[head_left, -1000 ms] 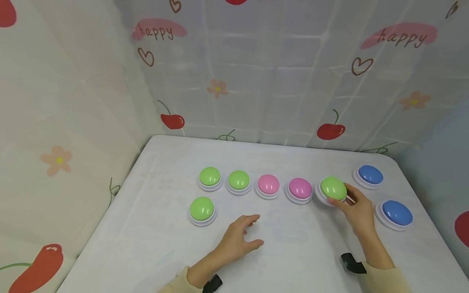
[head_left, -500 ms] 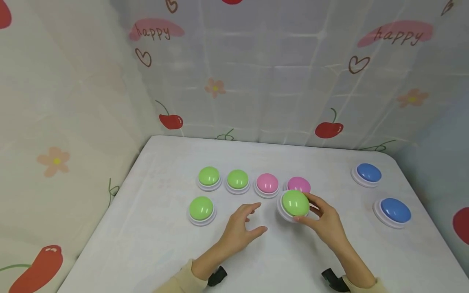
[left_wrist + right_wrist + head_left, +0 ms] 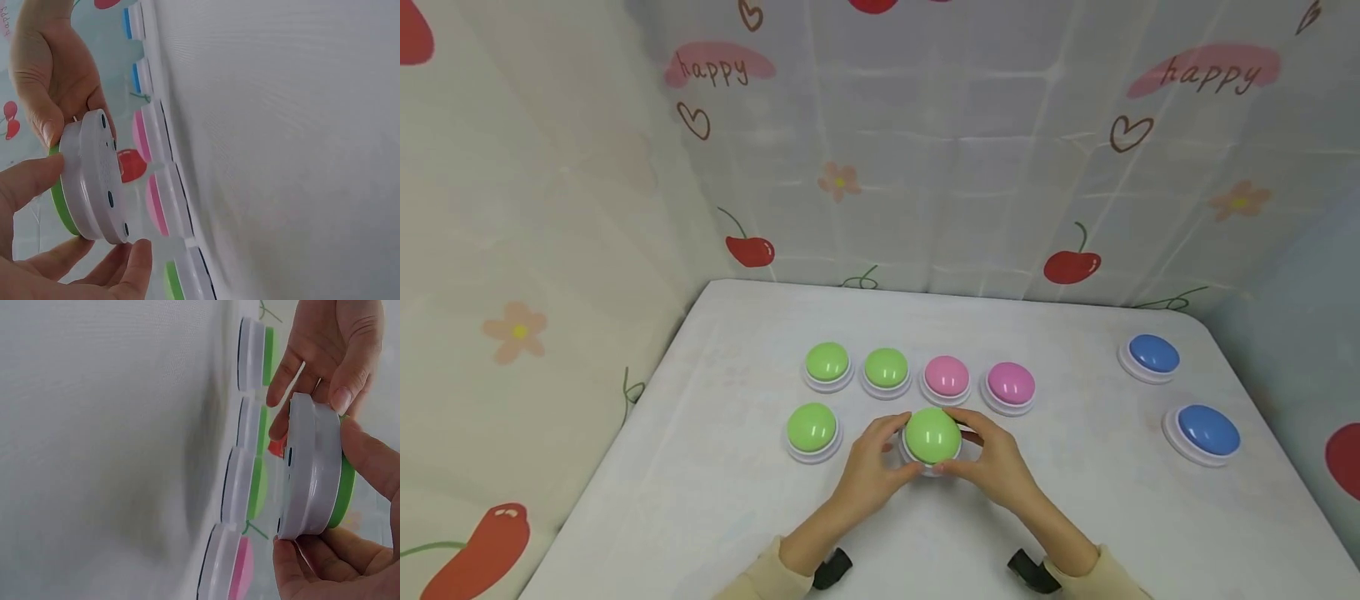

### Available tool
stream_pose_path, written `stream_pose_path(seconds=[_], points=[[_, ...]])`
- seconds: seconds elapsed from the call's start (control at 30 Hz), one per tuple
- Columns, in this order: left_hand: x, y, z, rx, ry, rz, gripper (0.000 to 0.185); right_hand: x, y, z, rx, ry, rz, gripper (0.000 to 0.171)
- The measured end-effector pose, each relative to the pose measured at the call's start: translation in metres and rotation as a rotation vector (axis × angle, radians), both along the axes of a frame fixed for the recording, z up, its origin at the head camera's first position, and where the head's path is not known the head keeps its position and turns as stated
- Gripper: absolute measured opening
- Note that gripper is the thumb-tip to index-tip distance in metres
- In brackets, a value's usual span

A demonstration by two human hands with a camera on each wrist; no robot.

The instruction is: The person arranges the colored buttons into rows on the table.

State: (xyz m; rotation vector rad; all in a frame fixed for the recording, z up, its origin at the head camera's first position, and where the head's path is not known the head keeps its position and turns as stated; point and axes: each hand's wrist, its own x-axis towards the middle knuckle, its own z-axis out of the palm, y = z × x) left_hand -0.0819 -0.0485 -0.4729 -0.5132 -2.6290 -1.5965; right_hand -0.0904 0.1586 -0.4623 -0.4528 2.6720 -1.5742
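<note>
A green dome button (image 3: 932,435) with a white base is held between both hands, in front of the row of buttons. My left hand (image 3: 891,446) grips its left side and my right hand (image 3: 973,446) grips its right side, fingers curled round the rim. The left wrist view shows the button's white underside (image 3: 94,178) raised off the table, with small dark feet showing. In the right wrist view the same button (image 3: 312,475) hangs clear of the table surface, pinched by fingers (image 3: 300,562) and thumb.
On the white table (image 3: 1075,517) stand two green buttons (image 3: 827,364) (image 3: 886,369), two pink ones (image 3: 947,377) (image 3: 1011,385), another green (image 3: 811,428) at front left, and two blue (image 3: 1153,356) (image 3: 1207,432) at the right. Printed curtains wall the back and sides.
My right hand has carried the green button from the right end of the row leftward and nearer. My left hand has moved right and taken hold of it too.
</note>
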Motion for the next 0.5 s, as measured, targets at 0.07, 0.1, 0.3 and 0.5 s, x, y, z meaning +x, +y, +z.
stream_pose_path(seconds=[0.07,0.1,0.3,0.5], points=[[-0.001,-0.004,-0.002,0.007,-0.012,0.015,0.065,-0.003,-0.007,-0.003,0.004,0.006,0.003,0.071],[-0.001,-0.006,-0.003,0.01,-0.022,0.023,0.065,-0.004,-0.011,-0.004,-0.002,0.006,0.004,0.071],[-0.004,-0.016,-0.007,0.003,-0.057,0.094,0.064,-0.011,-0.03,-0.008,-0.008,-0.018,0.002,0.069],[-0.003,-0.022,-0.009,-0.067,-0.039,0.165,0.061,-0.015,-0.046,-0.016,0.024,-0.037,0.008,0.071]])
